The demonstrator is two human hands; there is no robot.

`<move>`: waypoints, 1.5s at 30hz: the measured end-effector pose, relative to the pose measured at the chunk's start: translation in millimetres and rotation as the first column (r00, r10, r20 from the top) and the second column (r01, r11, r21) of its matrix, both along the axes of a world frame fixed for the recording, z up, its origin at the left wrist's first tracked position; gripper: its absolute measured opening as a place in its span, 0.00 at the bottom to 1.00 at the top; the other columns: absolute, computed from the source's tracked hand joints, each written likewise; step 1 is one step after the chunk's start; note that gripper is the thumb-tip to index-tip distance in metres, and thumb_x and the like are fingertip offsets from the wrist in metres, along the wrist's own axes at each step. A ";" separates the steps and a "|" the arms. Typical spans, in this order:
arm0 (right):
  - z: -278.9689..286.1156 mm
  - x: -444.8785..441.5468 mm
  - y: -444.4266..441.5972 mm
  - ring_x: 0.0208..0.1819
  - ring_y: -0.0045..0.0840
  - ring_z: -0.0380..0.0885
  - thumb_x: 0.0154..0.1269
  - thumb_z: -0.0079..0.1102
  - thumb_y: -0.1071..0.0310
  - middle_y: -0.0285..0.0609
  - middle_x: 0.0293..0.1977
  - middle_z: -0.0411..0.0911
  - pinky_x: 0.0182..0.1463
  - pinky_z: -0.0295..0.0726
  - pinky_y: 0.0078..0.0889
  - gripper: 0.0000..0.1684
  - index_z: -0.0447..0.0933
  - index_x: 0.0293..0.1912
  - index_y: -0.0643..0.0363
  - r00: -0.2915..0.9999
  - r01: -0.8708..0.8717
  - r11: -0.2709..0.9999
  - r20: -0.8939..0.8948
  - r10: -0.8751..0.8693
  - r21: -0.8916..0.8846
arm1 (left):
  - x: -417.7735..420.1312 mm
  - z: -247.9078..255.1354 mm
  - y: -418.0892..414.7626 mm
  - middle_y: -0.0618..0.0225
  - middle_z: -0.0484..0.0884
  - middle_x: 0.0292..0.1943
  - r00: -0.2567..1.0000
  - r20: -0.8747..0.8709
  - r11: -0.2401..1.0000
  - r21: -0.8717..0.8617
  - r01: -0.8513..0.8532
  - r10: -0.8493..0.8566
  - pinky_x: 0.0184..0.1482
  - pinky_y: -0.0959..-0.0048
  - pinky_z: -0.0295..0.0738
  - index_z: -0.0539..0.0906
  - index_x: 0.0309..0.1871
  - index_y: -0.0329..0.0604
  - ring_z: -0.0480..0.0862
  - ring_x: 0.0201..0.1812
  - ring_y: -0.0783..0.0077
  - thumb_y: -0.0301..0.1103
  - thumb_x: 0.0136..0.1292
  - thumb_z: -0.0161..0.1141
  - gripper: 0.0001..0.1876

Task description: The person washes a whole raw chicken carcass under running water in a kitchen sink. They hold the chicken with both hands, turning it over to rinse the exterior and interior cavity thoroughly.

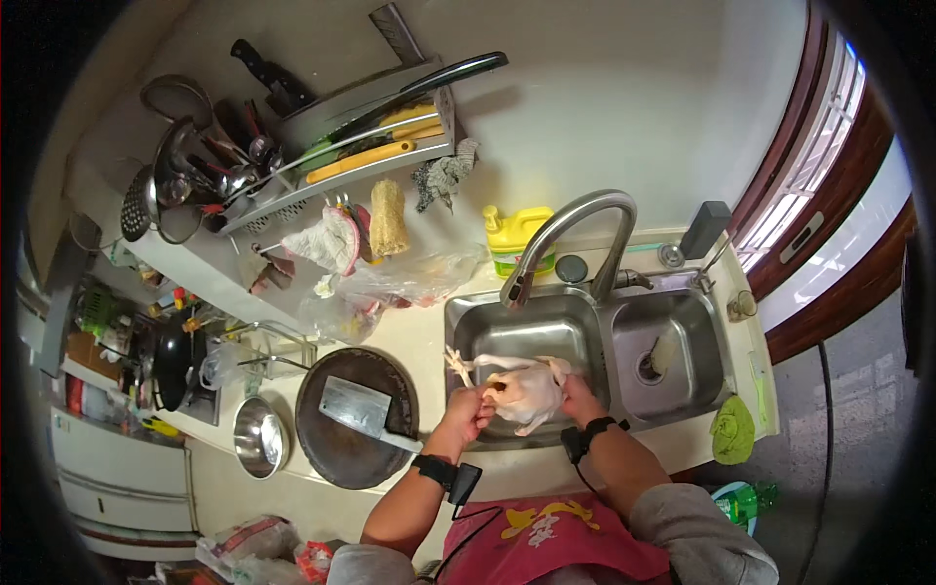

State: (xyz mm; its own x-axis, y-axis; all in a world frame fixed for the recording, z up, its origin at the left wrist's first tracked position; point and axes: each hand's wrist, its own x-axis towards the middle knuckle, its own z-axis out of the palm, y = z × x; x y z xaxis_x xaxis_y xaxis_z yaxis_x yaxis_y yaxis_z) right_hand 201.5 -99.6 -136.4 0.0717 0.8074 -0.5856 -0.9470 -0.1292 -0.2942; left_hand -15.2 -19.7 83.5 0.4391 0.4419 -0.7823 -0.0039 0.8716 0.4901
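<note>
A whole raw plucked chicken [528,395] is held over the left basin of a double stainless steel sink [537,325]. At the chicken's left end, beside a dark opening in its body, my left hand [468,415] grips it with curled fingers. My right hand [581,401] holds its right end, the fingers partly hidden behind the bird. One chicken foot [458,360] sticks out at the upper left, near the basin's rim. Above the basin arches a metal faucet [570,212]; I cannot tell any water running from it.
Left of the sink, a cleaver [356,406] lies on a round dark chopping board [322,457], beside a steel bowl [259,442]. A yellow detergent jug [519,234] stands behind the sink. A green cloth [733,430] hangs at the counter's right edge. Knives and utensils fill a wall rack [431,150].
</note>
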 end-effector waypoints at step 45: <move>253.9 -17.9 23.4 0.28 0.19 0.75 0.67 0.57 0.61 0.36 0.31 0.75 0.29 0.73 0.25 0.16 0.76 0.45 0.65 0.202 0.188 0.954 0.960 0.196 -0.235 | 19.6 -146.9 -33.5 0.67 0.73 0.60 0.925 0.369 0.957 -0.289 0.022 0.090 0.62 0.61 0.62 0.68 0.66 0.51 0.70 0.61 0.66 0.71 0.58 0.52 0.41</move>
State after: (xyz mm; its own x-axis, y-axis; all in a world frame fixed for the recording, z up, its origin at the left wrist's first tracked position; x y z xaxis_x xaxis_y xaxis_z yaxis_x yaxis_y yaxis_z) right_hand 183.6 -76.2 117.5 0.7290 0.6508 -0.2119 0.0673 -0.3763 -0.9241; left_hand 4.5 -53.2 -63.4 0.7127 0.2473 -0.6564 -0.1705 0.9688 0.1799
